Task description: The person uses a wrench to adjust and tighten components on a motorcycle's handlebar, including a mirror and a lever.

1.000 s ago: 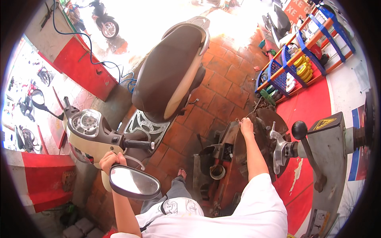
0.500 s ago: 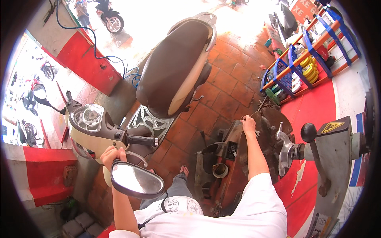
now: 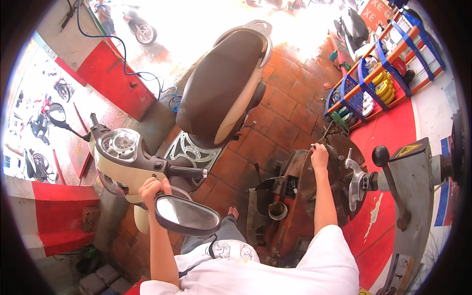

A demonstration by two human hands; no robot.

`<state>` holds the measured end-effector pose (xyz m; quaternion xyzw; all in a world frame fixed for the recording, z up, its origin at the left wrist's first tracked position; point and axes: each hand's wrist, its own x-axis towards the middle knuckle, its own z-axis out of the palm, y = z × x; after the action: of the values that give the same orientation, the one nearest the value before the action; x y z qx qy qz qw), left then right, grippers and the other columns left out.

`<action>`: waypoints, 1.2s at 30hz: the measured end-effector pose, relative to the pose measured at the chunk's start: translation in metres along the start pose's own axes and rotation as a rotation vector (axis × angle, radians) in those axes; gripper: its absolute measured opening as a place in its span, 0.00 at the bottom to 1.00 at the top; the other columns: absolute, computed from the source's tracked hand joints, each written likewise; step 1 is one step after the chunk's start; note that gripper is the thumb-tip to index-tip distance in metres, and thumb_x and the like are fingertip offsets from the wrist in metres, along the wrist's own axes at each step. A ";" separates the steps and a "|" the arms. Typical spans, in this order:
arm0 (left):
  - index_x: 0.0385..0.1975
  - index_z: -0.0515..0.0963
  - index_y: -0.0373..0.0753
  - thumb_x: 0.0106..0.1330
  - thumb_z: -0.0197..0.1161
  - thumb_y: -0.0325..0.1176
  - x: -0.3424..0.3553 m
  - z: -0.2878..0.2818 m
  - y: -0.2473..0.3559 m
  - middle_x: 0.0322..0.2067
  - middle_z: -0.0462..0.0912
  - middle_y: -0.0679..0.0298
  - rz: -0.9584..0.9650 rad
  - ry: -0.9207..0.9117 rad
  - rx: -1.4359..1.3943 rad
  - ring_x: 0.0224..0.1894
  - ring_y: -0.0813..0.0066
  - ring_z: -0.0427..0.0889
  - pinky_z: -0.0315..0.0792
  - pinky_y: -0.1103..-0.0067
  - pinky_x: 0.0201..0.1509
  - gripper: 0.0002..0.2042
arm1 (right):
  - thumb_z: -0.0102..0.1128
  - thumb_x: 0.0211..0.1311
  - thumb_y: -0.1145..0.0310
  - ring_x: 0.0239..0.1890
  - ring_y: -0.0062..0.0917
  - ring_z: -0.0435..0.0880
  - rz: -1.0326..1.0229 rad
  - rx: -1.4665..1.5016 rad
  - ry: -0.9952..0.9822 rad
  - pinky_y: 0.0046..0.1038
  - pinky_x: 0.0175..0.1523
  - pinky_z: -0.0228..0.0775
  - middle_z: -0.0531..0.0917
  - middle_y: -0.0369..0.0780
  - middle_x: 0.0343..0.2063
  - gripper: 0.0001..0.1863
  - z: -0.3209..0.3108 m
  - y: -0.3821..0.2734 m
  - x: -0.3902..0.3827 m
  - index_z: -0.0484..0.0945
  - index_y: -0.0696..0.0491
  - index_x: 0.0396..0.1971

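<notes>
A beige and brown scooter (image 3: 221,93) stands before me, its handlebar and headlight to the left. My left hand (image 3: 153,191) is closed beside the scooter's front panel (image 3: 130,174), at the edge of the round-cornered mirror (image 3: 188,214). What its fingers grip is hidden. My right hand (image 3: 319,156) reaches over the brown round plate of a tyre-changing machine (image 3: 334,182). Its fingers are pinched, with a small pale tip showing at them that is too small to name. The scooter's rubber handlebar grip (image 3: 186,172) points toward the machine.
A blue and orange rack (image 3: 356,93) with bottles stands at the right. The machine's grey arm with a black-knobbed lever (image 3: 381,156) rises nearby. A blue hose (image 3: 172,98) lies behind the scooter. A red and white wall (image 3: 64,211) is on the left.
The whole view has shifted, so scooter and mirror appear farther right. The right hand has moved slightly over the plate. The left hand stays closed near the mirror.
</notes>
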<state>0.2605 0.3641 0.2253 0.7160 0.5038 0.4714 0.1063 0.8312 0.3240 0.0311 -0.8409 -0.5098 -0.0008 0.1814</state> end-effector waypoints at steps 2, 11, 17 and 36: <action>0.10 0.60 0.34 0.51 0.64 0.18 -0.001 0.000 0.001 0.10 0.56 0.61 -0.008 0.013 0.008 0.14 0.70 0.58 0.51 0.73 0.20 0.18 | 0.64 0.60 0.71 0.36 0.42 0.83 0.006 0.186 0.151 0.39 0.41 0.74 0.82 0.48 0.32 0.08 -0.021 -0.040 -0.007 0.82 0.58 0.38; 0.10 0.66 0.38 0.57 0.65 0.27 0.006 -0.014 -0.003 0.11 0.65 0.60 0.103 -0.136 -0.084 0.16 0.62 0.66 0.61 0.69 0.22 0.17 | 0.62 0.67 0.71 0.28 0.15 0.78 0.730 1.735 0.101 0.15 0.32 0.73 0.82 0.31 0.31 0.03 0.005 -0.202 -0.037 0.81 0.53 0.33; 0.11 0.69 0.38 0.61 0.64 0.32 0.012 -0.023 0.002 0.12 0.70 0.59 0.106 -0.249 -0.074 0.18 0.60 0.71 0.66 0.67 0.25 0.17 | 0.56 0.67 0.78 0.28 0.19 0.77 0.951 1.945 0.039 0.16 0.31 0.75 0.81 0.36 0.32 0.03 0.044 -0.273 -0.041 0.79 0.55 0.34; 0.08 0.64 0.41 0.48 0.69 0.23 -0.002 -0.009 -0.003 0.09 0.66 0.66 -0.002 0.024 0.013 0.15 0.68 0.68 0.63 0.74 0.24 0.18 | 0.63 0.65 0.75 0.25 0.17 0.76 1.103 1.830 -0.235 0.13 0.25 0.74 0.79 0.36 0.35 0.04 0.219 -0.373 0.197 0.78 0.57 0.37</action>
<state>0.2519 0.3607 0.2273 0.7107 0.5087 0.4764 0.0960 0.5656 0.7143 -0.0228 -0.4943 0.1188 0.5441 0.6674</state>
